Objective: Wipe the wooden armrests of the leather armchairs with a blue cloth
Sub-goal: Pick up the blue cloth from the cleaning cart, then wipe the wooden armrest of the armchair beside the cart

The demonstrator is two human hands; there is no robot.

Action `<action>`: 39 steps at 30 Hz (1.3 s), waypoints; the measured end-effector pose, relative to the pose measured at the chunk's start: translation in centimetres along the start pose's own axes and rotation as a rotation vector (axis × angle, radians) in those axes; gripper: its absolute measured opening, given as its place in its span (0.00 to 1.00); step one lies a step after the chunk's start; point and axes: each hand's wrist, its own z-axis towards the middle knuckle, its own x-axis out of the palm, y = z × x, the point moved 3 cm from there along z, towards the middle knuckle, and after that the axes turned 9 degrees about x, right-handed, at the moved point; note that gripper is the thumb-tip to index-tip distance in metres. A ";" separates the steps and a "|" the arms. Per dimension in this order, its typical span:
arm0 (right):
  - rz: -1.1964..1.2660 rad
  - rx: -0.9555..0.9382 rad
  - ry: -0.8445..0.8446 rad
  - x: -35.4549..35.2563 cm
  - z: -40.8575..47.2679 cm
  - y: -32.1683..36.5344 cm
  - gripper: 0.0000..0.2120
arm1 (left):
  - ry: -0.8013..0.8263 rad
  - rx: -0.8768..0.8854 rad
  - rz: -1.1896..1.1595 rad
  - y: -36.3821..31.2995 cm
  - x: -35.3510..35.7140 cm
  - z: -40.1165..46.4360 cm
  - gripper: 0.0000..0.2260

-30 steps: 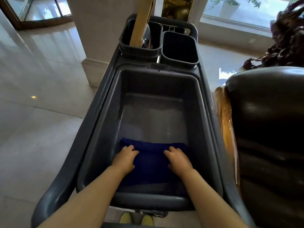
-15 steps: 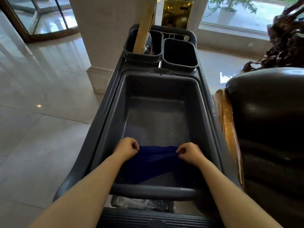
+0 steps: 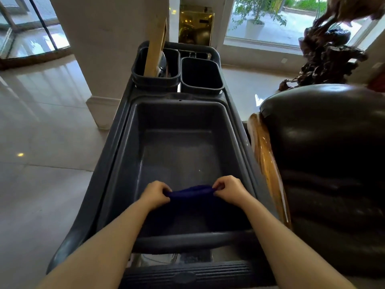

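A dark blue cloth [image 3: 190, 197] hangs between my two hands above the near end of the grey cart tub [image 3: 125, 163]. My left hand [image 3: 155, 192] pinches its left top corner and my right hand [image 3: 231, 189] pinches its right top corner, both fists closed on the fabric. The cloth's lower part droops into shadow inside the tub. To the right stands a dark leather armchair [image 3: 333, 153] with a glossy wooden armrest [image 3: 264, 155] running along its left side, close to the cart.
Two small grey bins [image 3: 201, 74] sit at the cart's far end, the left one holding a wooden handle [image 3: 155, 51]. A white pillar [image 3: 104, 59] rises behind left. A dark root sculpture [image 3: 327, 53] stands at back right. Polished floor tiles [image 3: 41, 132] spread to the left.
My hands went from lying flat on the cloth at the tub's bottom to gripping its corners and lifting it up off the bottom. The view has pulled back slightly.
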 end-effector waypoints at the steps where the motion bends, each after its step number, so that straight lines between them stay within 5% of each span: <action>1: 0.017 -0.009 -0.015 -0.4 -0.2 0.1 0.06 | -0.021 0.004 -0.046 -0.4 -0.7 0.0 0.09; 11: 0.192 -0.169 -0.208 -10.1 -4.5 0.4 0.08 | -0.068 0.239 -0.277 -9.3 -5.8 -0.1 0.13; 21: 0.356 -0.043 -0.365 -21.5 -10.8 -13.4 0.12 | 0.036 0.441 -0.277 -28.2 -0.8 0.8 0.13; 30: 0.378 0.051 -0.311 -25.6 -12.8 -31.0 0.08 | 0.077 0.274 -0.318 -37.2 14.9 1.5 0.07; 39: 0.346 0.177 -0.059 -19.2 -7.3 -40.8 0.10 | 0.072 -0.023 -0.392 -32.5 28.1 3.9 0.09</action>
